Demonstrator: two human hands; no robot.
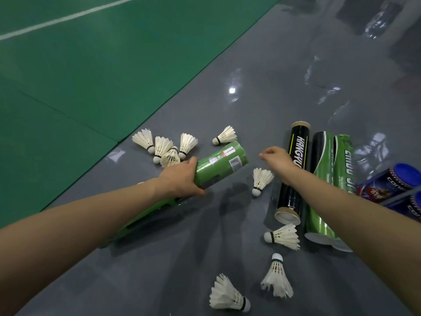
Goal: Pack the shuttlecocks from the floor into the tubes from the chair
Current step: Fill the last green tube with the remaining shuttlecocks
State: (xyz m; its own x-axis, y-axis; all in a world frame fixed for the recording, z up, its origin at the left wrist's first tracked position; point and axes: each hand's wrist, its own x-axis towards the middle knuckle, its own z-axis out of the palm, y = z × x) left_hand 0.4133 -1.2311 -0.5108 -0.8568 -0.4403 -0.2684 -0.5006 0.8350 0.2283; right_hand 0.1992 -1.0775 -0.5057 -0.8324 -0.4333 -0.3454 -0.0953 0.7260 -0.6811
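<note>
So, the person's left hand (pixel 180 179) is wrapped round a green cardboard shuttlecock tube (pixel 221 164), holding it tilted just above the glossy grey floor (pixel 182 258), open mouth pointing away towards the right hand. The right hand (pixel 276 161) hovers just off that open end, fingers loosely curled, nothing in it as far as I can see.

I count nine white feather shuttlecocks, all on the floor. Four are in a bunch (pixel 167 149) just beyond the left hand, and one lies alone (pixel 225 135) past the tube mouth. Another stands cork-down (pixel 262 180) under the right wrist, and three more lie nearer the person (pixel 282 236) (pixel 276 275) (pixel 227 293).

That's six tubes with the held one. A black tube with white lettering (pixel 293 179) lies on the floor with its ends open. Two shiny green-and-black tubes (pixel 323 190) (pixel 342 153) lie right alongside it, touching. Two blue-capped tubes (pixel 391 181) (pixel 415 206) sit at the right edge, partly cut off.

The green court mat (pixel 91 76) with one white line fills the far left.
</note>
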